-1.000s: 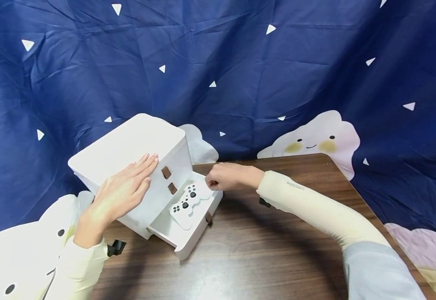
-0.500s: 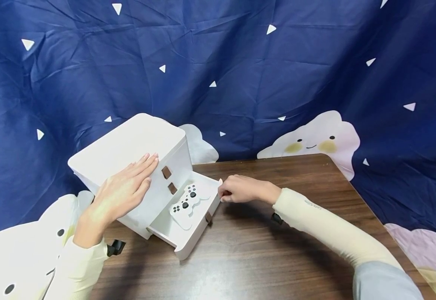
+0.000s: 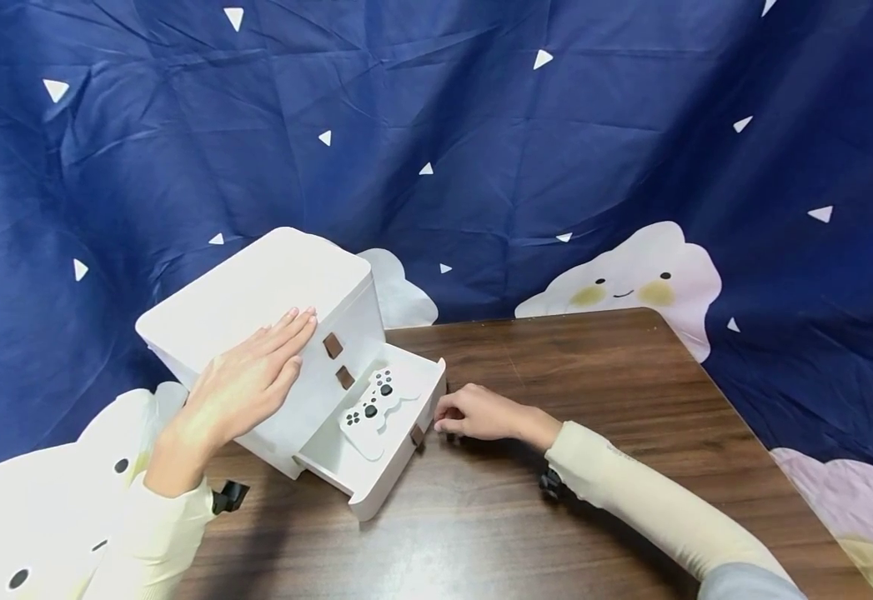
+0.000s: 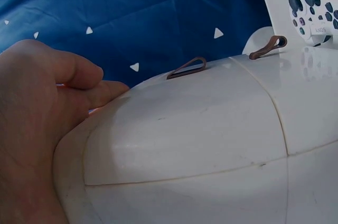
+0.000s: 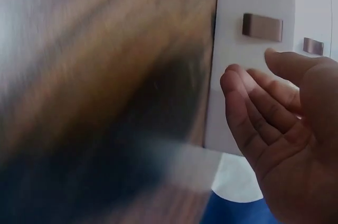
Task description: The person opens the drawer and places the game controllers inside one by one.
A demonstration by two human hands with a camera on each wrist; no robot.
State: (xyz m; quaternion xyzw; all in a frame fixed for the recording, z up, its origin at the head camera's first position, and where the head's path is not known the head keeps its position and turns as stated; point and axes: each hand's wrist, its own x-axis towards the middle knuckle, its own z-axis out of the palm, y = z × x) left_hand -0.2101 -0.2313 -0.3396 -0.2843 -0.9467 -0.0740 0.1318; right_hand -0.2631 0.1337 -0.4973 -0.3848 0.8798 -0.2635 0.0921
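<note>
My left hand (image 3: 248, 379) lies flat on top of the white drawer cabinet (image 3: 256, 292), fingers straight toward its front edge. The bottom drawer (image 3: 383, 492) is pulled out, and a white game controller (image 3: 376, 408) with black sticks lies inside it. My right hand (image 3: 481, 412) is just in front of the drawer, its fingers loosely bent and holding nothing. In the right wrist view, thumb and fingers stand apart near the drawer's brown pull tab (image 5: 263, 27). The left wrist view shows the controller (image 4: 315, 12) beyond the cabinet's side.
Two upper drawers stay closed, each with a brown tab (image 3: 333, 345). The cabinet stands on a dark wooden table (image 3: 556, 517), at its left part. Behind hangs a blue curtain (image 3: 481, 150) with white triangles and smiling clouds.
My right hand has left the drawer's far end and come down along its front toward the pull tab. The left hand, drawer and controller have stayed in place.
</note>
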